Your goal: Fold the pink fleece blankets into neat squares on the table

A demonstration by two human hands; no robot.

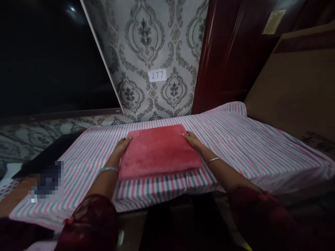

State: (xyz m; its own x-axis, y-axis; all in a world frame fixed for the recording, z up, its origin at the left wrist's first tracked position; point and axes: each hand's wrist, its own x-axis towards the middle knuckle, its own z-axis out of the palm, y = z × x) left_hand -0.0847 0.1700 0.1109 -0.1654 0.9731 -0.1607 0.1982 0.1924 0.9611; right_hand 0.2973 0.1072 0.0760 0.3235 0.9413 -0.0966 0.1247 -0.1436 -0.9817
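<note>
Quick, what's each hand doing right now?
Left hand: holding the red cloth by its left edge, thumb on top.
Right hand: holding the cloth's right edge, thumb on top.

Forearms (103,182) stretched forward, left hand (121,146) and right hand (194,141) apart, thumbs (129,138) uppermost

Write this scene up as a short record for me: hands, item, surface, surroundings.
Left hand: touching the left edge of the red plush cloth
Right hand: touching its right edge
Item: rectangular, lying flat, apparently folded
Surface: pink, grey and white striped sheet
Behind: patterned wallpaper, paper label reading 277
Far right: cardboard box
</note>
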